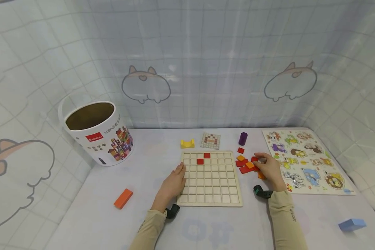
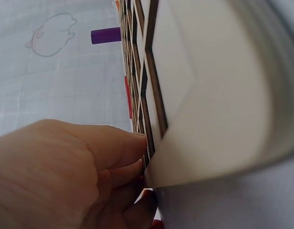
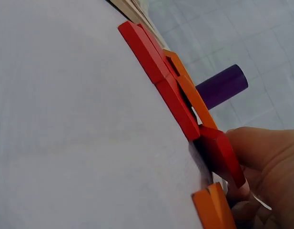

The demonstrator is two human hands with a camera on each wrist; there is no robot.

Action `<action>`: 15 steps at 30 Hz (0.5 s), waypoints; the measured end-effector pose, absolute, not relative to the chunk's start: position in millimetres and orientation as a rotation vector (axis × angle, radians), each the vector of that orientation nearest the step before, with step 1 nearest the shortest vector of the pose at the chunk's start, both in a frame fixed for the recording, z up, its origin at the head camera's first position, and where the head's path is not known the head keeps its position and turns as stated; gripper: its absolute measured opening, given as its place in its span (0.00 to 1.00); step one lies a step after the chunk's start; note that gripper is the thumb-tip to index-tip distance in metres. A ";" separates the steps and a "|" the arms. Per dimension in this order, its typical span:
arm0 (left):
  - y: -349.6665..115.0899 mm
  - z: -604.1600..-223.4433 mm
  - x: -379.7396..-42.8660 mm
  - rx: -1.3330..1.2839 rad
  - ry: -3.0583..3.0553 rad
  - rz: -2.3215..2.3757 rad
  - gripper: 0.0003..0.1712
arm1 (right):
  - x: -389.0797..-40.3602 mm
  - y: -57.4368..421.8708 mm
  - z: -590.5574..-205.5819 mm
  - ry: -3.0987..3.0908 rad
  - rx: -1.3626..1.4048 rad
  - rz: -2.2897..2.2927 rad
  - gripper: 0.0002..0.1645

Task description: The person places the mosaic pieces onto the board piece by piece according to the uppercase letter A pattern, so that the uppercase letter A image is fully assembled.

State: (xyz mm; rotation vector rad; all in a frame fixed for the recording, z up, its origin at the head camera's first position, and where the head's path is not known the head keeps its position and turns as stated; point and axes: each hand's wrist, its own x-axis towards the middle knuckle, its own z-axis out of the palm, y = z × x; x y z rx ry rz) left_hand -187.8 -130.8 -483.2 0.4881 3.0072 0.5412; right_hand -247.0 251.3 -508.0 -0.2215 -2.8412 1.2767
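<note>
A square wooden grid board (image 1: pixel 212 204) lies flat, with two red square tiles, one (image 1: pixel 207 155) in the top row and one (image 1: pixel 200 161) just below left. My left hand (image 1: pixel 172 182) rests along the board's left edge, fingers mostly straight; in the left wrist view the thumb (image 2: pixel 120 143) touches the edge. Right of the board is a loose pile of red and orange tiles (image 1: pixel 245 169). There my right hand (image 1: pixel 270 170) pinches a red tile (image 3: pixel 225 155), tilted in the right wrist view. An orange tile (image 3: pixel 214 205) lies near those fingers.
Behind the board are a yellow block (image 1: pixel 187 144), a small pattern card (image 1: pixel 210 140) and a purple cylinder (image 1: pixel 242 139). An animal puzzle board (image 1: pixel 309 161) lies right, a blue block (image 1: pixel 352 224) nearer. Leftward are an orange block (image 1: pixel 123 199) and a white bucket (image 1: pixel 101 139).
</note>
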 end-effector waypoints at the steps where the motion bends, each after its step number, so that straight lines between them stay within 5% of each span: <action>1: -130.7 -483.2 -187.6 0.491 3.007 0.540 0.30 | -247.0 250.5 -507.5 -2.844 -0.214 1.267 0.23; 15: -131.2 -485.3 -189.6 0.490 3.009 0.535 0.30 | -249.6 244.4 -510.8 -2.841 -0.096 1.154 0.22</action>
